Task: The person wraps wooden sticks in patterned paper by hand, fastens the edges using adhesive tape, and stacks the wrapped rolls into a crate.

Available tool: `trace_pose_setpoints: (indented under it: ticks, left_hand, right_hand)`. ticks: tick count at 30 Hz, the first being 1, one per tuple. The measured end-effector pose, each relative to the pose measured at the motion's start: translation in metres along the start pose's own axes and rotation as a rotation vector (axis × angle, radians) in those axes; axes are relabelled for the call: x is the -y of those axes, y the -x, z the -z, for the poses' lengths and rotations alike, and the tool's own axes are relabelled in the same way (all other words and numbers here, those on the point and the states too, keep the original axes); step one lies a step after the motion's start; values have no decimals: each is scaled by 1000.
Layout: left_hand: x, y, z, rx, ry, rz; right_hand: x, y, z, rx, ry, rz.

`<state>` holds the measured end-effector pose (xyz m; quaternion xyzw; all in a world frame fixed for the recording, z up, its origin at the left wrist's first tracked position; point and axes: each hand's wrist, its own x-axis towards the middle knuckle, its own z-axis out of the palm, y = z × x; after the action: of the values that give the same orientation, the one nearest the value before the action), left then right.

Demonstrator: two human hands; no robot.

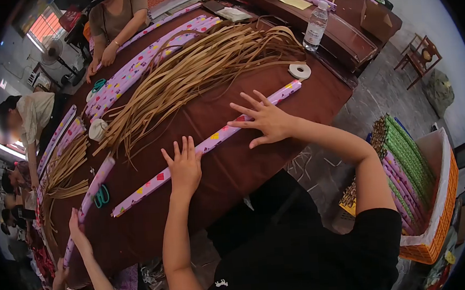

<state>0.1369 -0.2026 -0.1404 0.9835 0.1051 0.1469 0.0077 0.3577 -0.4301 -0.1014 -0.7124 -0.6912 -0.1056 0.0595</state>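
Note:
A long purple patterned roll (pixel 211 142) lies slantwise on the brown tabletop (pixel 229 172). My left hand (pixel 184 167) rests at its middle, fingers spread, the fingertips at the roll. Farther right, my right hand (pixel 266 120) is spread flat over the roll's upper part, with its fingers stretched out. Neither hand grips anything. Near the roll's far right end is a white tape roll (pixel 299 71). Beyond my hands lies a big heap of tan strips (pixel 194 67).
Green-handled scissors (pixel 102 195) lie left of the roll. At left, a co-worker's hands hold another purple roll (pixel 89 198). More patterned rolls (pixel 125 77) and a bottle (pixel 316 27) are farther back. An orange crate (pixel 446 213) of wrapped rolls stands at right. Other people are around the table.

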Motion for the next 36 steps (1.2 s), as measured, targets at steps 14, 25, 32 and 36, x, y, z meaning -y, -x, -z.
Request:
trace_pose_setpoints:
  ticks: [14,25,32,36]
  left_hand:
    - [-24,-27,18,156,14,106]
    - [-48,-45,-13,-26,-20,74]
    - [-48,-47,-9,31,-39,56]
    - [-49,-48,-9,76,-42,84]
  right_hand:
    - [18,-10,-18,-21,-21,14]
    - [40,-20,-23,-135,6,-188]
    - [51,-11,-33,-159,-26,-349]
    - [30,14,-30,-162,56,-479]
